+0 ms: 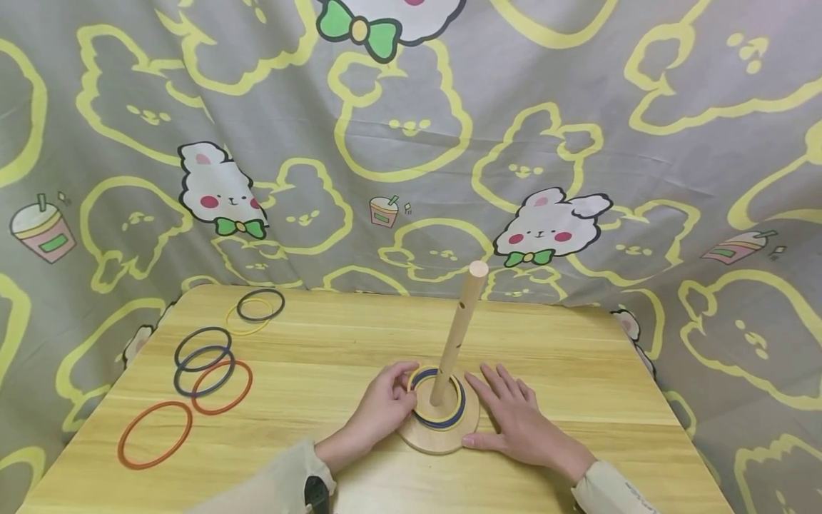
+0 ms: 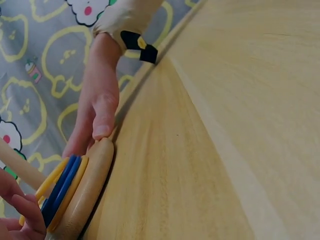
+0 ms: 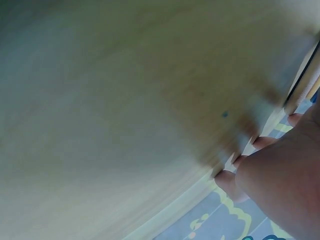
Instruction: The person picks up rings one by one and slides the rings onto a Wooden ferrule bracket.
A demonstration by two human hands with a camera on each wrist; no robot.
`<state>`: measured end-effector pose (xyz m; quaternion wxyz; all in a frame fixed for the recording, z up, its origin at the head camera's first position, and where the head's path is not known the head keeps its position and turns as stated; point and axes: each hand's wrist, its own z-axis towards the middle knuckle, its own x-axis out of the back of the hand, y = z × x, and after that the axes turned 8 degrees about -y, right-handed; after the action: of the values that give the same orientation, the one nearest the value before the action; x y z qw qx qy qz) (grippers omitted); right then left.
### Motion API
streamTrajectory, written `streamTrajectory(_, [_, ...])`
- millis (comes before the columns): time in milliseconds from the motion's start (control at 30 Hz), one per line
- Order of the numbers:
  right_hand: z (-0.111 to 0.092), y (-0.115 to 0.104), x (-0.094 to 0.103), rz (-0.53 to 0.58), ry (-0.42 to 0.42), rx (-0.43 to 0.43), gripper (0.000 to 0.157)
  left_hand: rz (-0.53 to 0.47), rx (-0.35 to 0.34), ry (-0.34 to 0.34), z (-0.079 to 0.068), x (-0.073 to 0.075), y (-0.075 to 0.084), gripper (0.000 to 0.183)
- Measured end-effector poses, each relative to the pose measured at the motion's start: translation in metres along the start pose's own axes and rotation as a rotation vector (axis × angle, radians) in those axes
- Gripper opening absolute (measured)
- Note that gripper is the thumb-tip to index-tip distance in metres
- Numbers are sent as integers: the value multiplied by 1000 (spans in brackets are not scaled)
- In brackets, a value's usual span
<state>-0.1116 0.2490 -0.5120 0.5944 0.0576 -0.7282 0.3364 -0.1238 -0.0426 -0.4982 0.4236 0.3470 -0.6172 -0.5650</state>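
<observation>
A wooden peg [image 1: 458, 332] rises from a round wooden base [image 1: 434, 444] on the table. Yellow and blue rings lie stacked around its foot. In the left wrist view the top yellow ring [image 2: 53, 176] tilts away from the blue rings [image 2: 62, 187], with another yellow ring [image 2: 75, 186] beneath them on the base. My left hand [image 1: 379, 405] pinches the top yellow ring at its left side between thumb and fingers. Extended fingers of my right hand [image 1: 519, 422] rest along the right edge of the base, holding nothing; the thumb touches its front edge.
On the left of the table [image 1: 308, 335] lie more rings: a red ring [image 1: 122, 444] in front, another red ring [image 1: 249, 389] overlapping dark blue rings [image 1: 186, 391], and a dark ring [image 1: 281, 303] over a yellow ring [image 1: 232, 330] farther back. A patterned curtain [image 1: 443, 200] hangs behind.
</observation>
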Motion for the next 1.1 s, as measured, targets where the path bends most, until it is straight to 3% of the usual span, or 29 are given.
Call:
streamTrajectory(633, [0, 1, -1, -27, 18, 12, 102, -2, 24, 3, 1, 1, -5, 53])
streamTrajectory(800, [0, 0, -1, -19, 16, 12, 102, 37, 33, 20, -5, 7, -6, 49])
streamTrajectory(1100, [1, -1, 0, -10, 24, 29, 101, -22, 43, 54, -23, 27, -2, 40])
